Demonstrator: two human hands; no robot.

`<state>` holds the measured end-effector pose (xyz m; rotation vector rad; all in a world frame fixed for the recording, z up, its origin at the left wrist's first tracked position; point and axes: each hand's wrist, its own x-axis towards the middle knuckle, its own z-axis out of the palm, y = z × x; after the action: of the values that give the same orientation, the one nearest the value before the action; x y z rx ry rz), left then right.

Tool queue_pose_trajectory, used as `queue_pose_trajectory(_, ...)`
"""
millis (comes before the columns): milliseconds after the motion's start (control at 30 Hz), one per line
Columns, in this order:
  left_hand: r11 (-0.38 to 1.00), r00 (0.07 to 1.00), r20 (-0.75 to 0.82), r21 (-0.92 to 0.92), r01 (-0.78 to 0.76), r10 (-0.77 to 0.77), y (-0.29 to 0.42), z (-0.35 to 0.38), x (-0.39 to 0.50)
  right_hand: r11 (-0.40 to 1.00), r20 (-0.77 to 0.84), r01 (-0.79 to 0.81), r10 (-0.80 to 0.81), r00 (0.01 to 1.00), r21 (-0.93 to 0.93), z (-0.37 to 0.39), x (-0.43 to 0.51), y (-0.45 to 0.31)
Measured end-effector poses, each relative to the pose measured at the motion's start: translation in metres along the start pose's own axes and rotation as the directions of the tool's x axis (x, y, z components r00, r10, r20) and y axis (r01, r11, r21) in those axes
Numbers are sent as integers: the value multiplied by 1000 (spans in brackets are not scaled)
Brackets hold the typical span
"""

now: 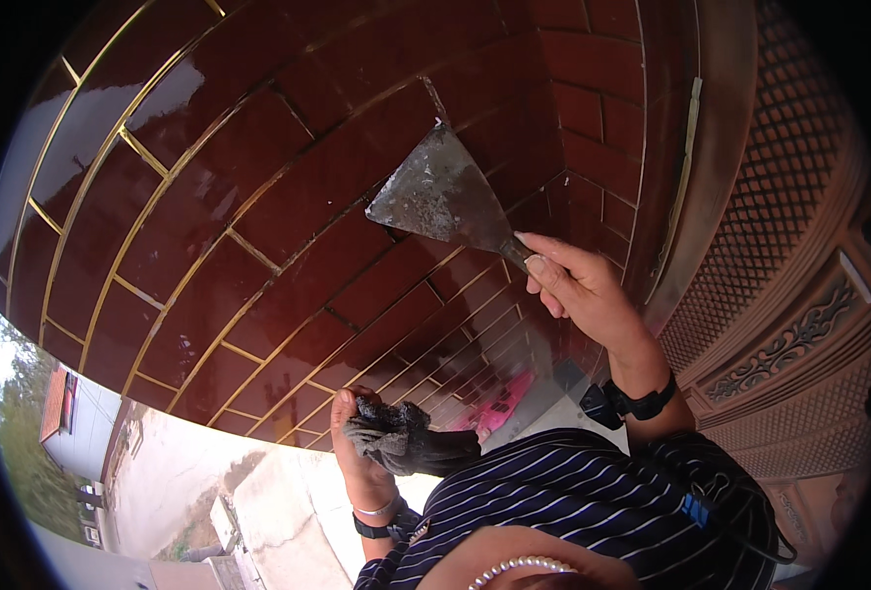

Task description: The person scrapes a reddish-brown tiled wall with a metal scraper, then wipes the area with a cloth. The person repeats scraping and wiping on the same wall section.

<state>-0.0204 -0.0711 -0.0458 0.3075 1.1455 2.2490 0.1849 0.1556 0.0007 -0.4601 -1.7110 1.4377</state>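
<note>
My right hand (pixel 579 291) grips the handle of a wide putty knife (pixel 446 195). Its metal blade is smeared with whitish residue and points up and left, against or just in front of a wall of glossy dark red tiles (pixel 383 287). Whether the edge touches the tiles I cannot tell. Lower down, a bunched dark grey cloth (pixel 413 439), possibly a glove, is held in my left hand (pixel 354 428). Yellow lines fill many tile joints on the left, while several joints around the blade look dark.
To the right stands a brown door (pixel 767 324) with lattice and scroll relief, beside a frame (pixel 715 110). A pink object (pixel 496 405) lies low by the wall's foot. Pale concrete ground (pixel 280 501) and a white building (pixel 85 424) are outside at the left.
</note>
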Motion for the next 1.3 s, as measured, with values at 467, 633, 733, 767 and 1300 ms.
queue_pose_trajectory(467, 996, 1000, -5, -84, 9, -10, 2, -9, -2, 986, -23, 158, -157, 987, 47, 2, 7, 1)
queue_pose_trajectory(633, 998, 1000, -25, -55, 5, -7, -1, -14, -4, 962, -49, 266, -263, 964, 59, 1, 16, -4)
queue_pose_trajectory(733, 999, 1000, -13, -40, -7, 6, 1, -18, -6, 999, -66, -42, 42, 997, 14, 4, 2, -2)
queue_pose_trajectory(767, 999, 1000, -15, -39, -1, 0, 2, -19, -6, 998, -59, 54, -52, 997, 44, 5, -3, -2)
queue_pose_trajectory(1300, 997, 999, -49, -77, 19, -22, 1, -27, -10, 986, -42, 140, -137, 990, 94, 9, 2, 5)
